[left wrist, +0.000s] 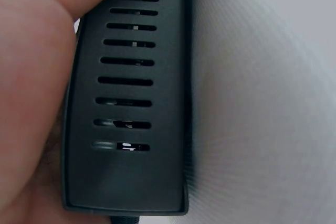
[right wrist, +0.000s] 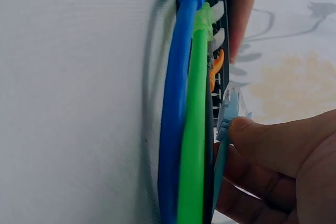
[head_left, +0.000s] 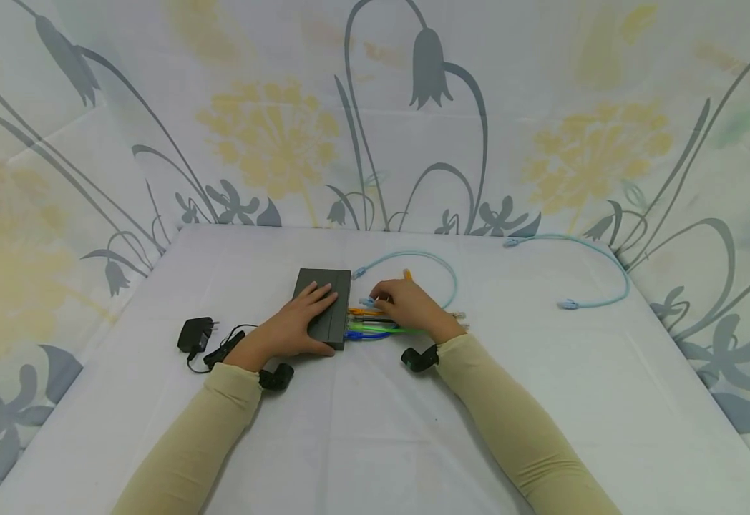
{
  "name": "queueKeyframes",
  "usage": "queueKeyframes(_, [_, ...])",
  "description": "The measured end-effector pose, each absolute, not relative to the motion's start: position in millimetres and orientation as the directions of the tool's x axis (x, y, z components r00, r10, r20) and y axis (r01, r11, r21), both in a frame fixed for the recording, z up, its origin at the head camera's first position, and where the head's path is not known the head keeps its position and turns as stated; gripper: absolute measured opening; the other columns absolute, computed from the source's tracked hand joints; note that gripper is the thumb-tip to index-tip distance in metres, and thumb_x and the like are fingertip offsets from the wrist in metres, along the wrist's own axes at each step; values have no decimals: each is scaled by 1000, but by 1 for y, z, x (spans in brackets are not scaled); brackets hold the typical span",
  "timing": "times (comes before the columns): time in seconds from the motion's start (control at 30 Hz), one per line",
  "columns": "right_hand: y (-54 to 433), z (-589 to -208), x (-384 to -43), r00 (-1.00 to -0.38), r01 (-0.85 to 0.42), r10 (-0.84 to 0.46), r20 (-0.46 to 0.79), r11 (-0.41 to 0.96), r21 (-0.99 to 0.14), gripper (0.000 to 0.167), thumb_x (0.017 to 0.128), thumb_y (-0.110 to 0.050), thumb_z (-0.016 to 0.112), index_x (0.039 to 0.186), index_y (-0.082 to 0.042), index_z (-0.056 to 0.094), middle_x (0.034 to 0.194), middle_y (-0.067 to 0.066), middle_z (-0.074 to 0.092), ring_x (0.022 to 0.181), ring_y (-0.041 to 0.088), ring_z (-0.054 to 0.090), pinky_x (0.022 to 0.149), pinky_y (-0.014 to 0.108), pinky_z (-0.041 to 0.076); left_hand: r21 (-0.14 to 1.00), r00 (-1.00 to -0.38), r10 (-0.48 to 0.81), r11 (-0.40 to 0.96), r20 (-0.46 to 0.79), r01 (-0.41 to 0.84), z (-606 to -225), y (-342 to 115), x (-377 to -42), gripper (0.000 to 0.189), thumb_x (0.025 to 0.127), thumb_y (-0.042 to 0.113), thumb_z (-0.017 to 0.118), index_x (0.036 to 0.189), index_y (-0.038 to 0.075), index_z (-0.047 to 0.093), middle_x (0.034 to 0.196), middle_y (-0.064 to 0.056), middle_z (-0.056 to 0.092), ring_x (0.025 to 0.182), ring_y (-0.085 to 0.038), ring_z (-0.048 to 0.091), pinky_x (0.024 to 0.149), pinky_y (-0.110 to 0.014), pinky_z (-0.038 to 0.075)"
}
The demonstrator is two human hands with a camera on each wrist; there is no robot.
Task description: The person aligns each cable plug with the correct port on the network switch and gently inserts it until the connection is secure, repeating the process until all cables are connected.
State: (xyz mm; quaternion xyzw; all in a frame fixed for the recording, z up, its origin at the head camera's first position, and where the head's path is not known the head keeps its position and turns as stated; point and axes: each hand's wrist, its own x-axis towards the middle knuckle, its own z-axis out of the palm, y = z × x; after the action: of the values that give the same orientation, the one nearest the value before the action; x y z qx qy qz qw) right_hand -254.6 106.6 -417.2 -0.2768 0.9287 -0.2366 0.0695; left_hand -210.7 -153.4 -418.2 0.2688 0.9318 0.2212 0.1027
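A black network switch (head_left: 315,277) lies on the white cloth. My left hand (head_left: 288,327) rests on its top, fingers extended, thumb along the near edge; the left wrist view shows the switch's slotted side (left wrist: 126,177) close up. My right hand (head_left: 407,304) pinches the clear plug (right wrist: 231,106) of a light-blue network cable between thumb and fingers, beside the port row. Whether the plug touches a port cannot be told. Blue (right wrist: 176,103), green (right wrist: 197,103) and orange plugs (right wrist: 215,72) sit in the ports. A black cable (right wrist: 209,166) runs alongside, partly hidden.
A light-blue cable (head_left: 455,275) loops behind the right hand, one plug by the switch's far right corner. Another light-blue cable (head_left: 622,275) lies loose at the back right. The black power adapter (head_left: 195,335) with its cord is to the left.
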Motion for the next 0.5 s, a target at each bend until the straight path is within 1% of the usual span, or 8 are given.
queueKeyframes(0.27, [99, -420, -252, -840, -495, -542, 37, 735, -463, 25, 99, -22, 56, 118, -10, 67, 106, 6, 71, 97, 20, 66, 86, 38, 53, 469, -833, 548, 757, -76, 455, -418, -153, -210, 104, 76, 49, 80, 156, 15, 23, 164, -7, 12, 152, -35, 1, 116, -60, 20])
queueKeyframes(0.5, [94, -421, -250, -848, -480, -527, 50, 725, -493, 24, 99, -21, 56, 117, -10, 67, 109, 7, 71, 100, 21, 67, 87, 39, 54, 472, -832, 551, 752, -67, 460, -417, -153, -209, 103, 76, 47, 80, 155, 14, 24, 164, -8, 12, 151, -35, 1, 116, -60, 20])
